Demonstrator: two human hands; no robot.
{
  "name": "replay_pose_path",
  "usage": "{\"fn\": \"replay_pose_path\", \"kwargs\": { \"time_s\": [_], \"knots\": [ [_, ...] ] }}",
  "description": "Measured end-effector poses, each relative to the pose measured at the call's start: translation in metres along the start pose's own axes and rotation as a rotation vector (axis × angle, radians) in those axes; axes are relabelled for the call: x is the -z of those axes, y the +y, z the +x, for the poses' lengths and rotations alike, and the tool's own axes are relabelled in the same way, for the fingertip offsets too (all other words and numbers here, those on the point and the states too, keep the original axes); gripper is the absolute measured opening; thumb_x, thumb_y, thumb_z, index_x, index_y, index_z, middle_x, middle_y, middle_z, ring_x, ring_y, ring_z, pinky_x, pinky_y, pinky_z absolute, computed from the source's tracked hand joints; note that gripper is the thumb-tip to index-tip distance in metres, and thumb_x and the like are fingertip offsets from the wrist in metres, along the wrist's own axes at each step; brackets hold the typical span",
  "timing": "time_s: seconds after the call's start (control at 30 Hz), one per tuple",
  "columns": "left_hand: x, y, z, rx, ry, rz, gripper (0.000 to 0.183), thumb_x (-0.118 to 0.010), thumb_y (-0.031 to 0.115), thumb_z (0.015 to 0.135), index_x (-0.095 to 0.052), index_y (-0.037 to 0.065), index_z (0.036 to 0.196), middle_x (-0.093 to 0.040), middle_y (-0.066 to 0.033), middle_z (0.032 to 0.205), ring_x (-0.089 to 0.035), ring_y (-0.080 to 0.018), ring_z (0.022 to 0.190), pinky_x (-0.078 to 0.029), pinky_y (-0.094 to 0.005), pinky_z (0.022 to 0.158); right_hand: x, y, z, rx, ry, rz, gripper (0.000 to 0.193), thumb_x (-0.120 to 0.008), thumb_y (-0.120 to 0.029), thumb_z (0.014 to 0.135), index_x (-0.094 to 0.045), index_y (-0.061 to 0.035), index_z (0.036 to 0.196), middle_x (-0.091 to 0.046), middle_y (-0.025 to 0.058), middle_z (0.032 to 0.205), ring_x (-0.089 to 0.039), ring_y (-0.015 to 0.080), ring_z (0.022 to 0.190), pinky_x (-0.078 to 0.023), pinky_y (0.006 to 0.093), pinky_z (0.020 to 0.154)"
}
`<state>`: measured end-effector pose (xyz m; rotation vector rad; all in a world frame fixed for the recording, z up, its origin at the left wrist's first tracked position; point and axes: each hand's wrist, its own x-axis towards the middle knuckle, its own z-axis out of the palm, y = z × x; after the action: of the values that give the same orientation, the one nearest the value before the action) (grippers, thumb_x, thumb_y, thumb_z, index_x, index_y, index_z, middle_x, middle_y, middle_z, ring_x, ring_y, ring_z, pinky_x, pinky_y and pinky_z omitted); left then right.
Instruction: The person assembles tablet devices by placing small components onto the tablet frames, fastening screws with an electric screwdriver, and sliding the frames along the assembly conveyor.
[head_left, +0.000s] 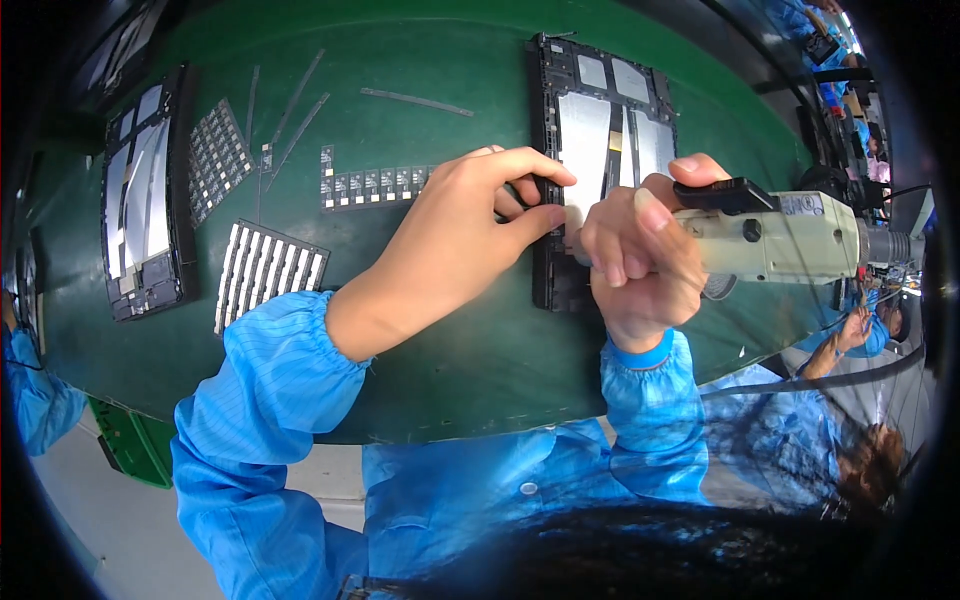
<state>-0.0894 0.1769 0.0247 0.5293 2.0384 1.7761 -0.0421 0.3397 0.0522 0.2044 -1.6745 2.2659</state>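
Left hand point(455, 215), fingers apart, at left edge of black rectangular device with silver metal plates point(583, 125), far right on green bench point(480, 370), right hand point(645, 265) clamped around cream plastic power tool point(785, 245)

Our left hand point(465, 215) slants up and across toward the right one, knuckles uppermost, its index finger point(525, 165) and thumb point(533, 224) stretched forward with a gap between the tips. Our left wrist point(362, 312) looks nearly straight. Just beside those tips, our right hand point(645, 265) curls in a grip, its forearm point(655, 420) almost upright below it.
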Motion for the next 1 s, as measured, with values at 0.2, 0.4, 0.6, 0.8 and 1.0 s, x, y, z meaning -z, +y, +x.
{"fn": "replay_pose_path", "kwargs": {
  "time_s": [0.2,0.4,0.6,0.8,1.0],
  "knots": [
    [0.0,-0.003,-0.001,-0.02,0.011,0.01,0.032,-0.074,0.0,0.09,-0.072,0.005,0.121,-0.062,-0.0064,0.098,-0.069,-0.0127,0.081,-0.055,-0.0272,0.072,0.009,0.009,-0.001,0.015,-0.016,-0.056,0.027,-0.059,-0.005,0.097,-0.049,-0.0095,0.122,-0.041,-0.0003,0.062,-0.038,0.0111,0.043,-0.034,0.0306,0.045],
    [-0.006,-0.004,0.005,-0.07,0.037,-0.008,0.031,-0.075,-0.002,0.087,-0.073,0.005,0.117,-0.064,-0.009,0.095,-0.07,-0.0164,0.077,-0.056,-0.0302,0.071,-0.004,0.003,-0.002,0.0,0.037,-0.067,0.024,-0.061,-0.003,0.097,-0.048,-0.0106,0.116,-0.043,0.0002,0.066,-0.039,0.0104,0.045,-0.034,0.0295,0.045],
    [-0.003,-0.026,0.012,-0.278,0.065,0.053,0.036,-0.067,-0.012,0.086,-0.069,0.0,0.12,-0.067,-0.0144,0.113,-0.069,-0.0214,0.102,-0.059,-0.0317,0.08,0.005,0.033,-0.012,0.104,-0.013,-0.218,0.016,-0.072,-0.003,0.095,-0.068,-0.0016,0.111,-0.071,0.0066,0.101,-0.068,0.0156,0.094,-0.057,0.0315,0.083],
    [0.015,-0.017,-0.01,-0.057,-0.098,0.027,0.049,-0.066,-0.015,0.085,-0.062,0.001,0.131,-0.061,-0.0131,0.123,-0.068,-0.0255,0.109,-0.059,-0.0319,0.09,-0.016,0.014,-0.013,-0.03,0.0,0.025,0.024,-0.072,-0.005,0.095,-0.06,-0.0012,0.115,-0.068,0.0051,0.097,-0.067,0.0138,0.091,-0.057,0.0332,0.083],
    [-0.02,0.044,-0.046,-0.44,0.011,0.586,0.089,-0.092,0.024,0.074,-0.043,-0.005,0.143,-0.049,-0.0191,0.142,-0.055,-0.0373,0.128,-0.051,-0.0437,0.105,-0.007,0.01,-0.012,-0.045,-0.08,-0.033,0.028,-0.072,-0.006,0.095,-0.062,-0.0046,0.121,-0.067,0.0021,0.101,-0.065,0.012,0.095,-0.056,0.0315,0.083]
  ]
}}
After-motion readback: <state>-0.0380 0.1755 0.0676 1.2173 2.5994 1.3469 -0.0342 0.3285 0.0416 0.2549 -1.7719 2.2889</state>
